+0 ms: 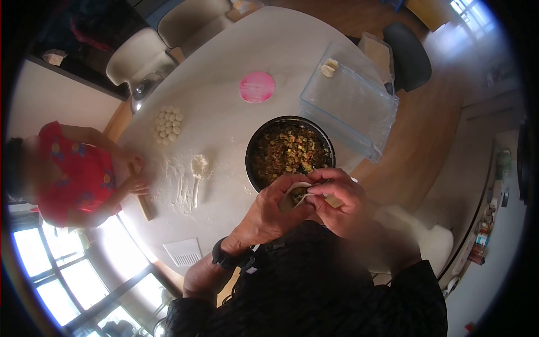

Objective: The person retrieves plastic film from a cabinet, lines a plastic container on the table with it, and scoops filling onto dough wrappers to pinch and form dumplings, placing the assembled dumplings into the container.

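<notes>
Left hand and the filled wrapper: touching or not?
Touching. The head view shows the left hand curled around the filled wrapper, holding its near side with no gap between them.

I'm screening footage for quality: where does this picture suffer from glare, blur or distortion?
Head view: glare bleaches the lower-left windows; head view: the right forearm is blurred, while the left hand and filling look fairly clear; head view: dark, rounded corners suggest wide-angle distortion.

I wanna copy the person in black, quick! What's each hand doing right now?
Left hand: curled, holding the dough wrapper.
Right hand: closed, pinching the wrapper's edge.
</notes>
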Demonstrator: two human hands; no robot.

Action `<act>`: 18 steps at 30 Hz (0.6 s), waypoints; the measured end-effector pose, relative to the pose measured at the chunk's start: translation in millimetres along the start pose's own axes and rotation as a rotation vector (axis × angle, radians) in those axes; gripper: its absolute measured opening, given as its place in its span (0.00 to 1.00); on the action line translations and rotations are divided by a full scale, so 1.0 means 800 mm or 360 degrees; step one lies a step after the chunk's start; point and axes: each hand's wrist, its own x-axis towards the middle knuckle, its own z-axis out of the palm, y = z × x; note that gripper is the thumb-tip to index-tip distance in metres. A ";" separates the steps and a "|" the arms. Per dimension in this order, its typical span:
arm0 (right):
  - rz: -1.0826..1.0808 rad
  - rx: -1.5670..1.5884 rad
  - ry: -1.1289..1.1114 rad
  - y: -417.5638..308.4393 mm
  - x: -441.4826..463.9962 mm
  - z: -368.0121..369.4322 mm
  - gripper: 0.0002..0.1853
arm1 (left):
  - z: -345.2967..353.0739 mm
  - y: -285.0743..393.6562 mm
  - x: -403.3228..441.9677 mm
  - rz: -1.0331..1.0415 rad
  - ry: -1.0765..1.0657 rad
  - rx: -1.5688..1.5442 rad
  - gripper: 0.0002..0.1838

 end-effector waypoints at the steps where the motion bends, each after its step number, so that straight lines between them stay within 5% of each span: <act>1: 0.0048 0.0047 0.0002 -0.001 0.000 0.000 0.09 | 0.001 0.001 0.000 0.0007 0.0017 -0.0006 0.25; 18: 0.0452 0.0258 0.0017 -0.006 -0.016 -0.001 0.10 | 0.010 -0.009 -0.002 0.0034 0.0004 -0.0284 0.16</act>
